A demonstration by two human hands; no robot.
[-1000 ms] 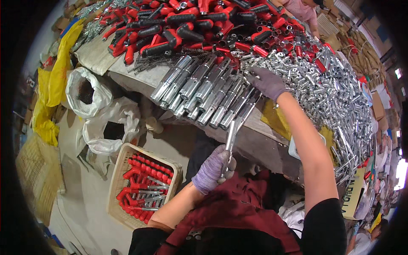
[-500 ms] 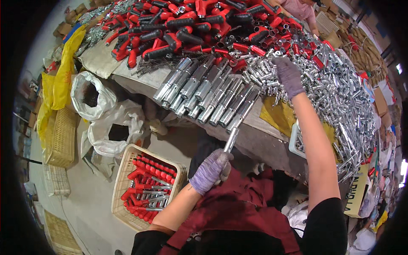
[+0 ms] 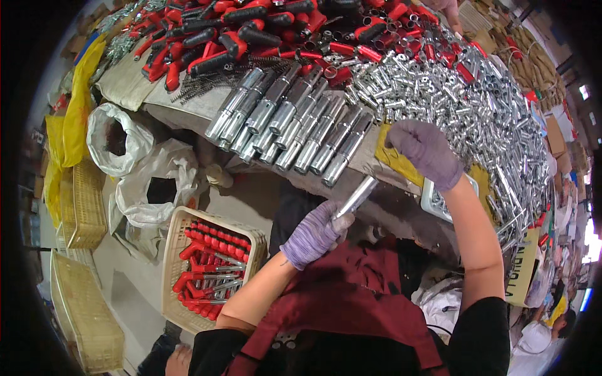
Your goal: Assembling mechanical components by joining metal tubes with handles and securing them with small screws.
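My left hand (image 3: 315, 235), in a purple knit glove, is closed around the lower end of a shiny metal tube (image 3: 359, 195), which tilts up to the right in front of the table edge. My right hand (image 3: 427, 153), gloved alike, hovers over a yellow sheet (image 3: 396, 164) at the table's front. Its fingers are curled together toward the tube's upper end; what they pinch is hidden. To its left lies a stacked row of chrome tubes (image 3: 290, 116). Behind it spreads a heap of small silver metal fittings (image 3: 433, 88).
Red and black handles (image 3: 232, 44) are heaped at the back beside dark springs (image 3: 219, 78). A light plastic tray (image 3: 433, 203) sits at the table edge. On the floor at left stand white sacks (image 3: 153, 194) and a cream crate (image 3: 172, 276) of red-handled tools.
My right hand has come back from the heap of metal fittings toward the table edge, near the tube. The tube in my left hand leans further right. The whole view has shifted slightly.
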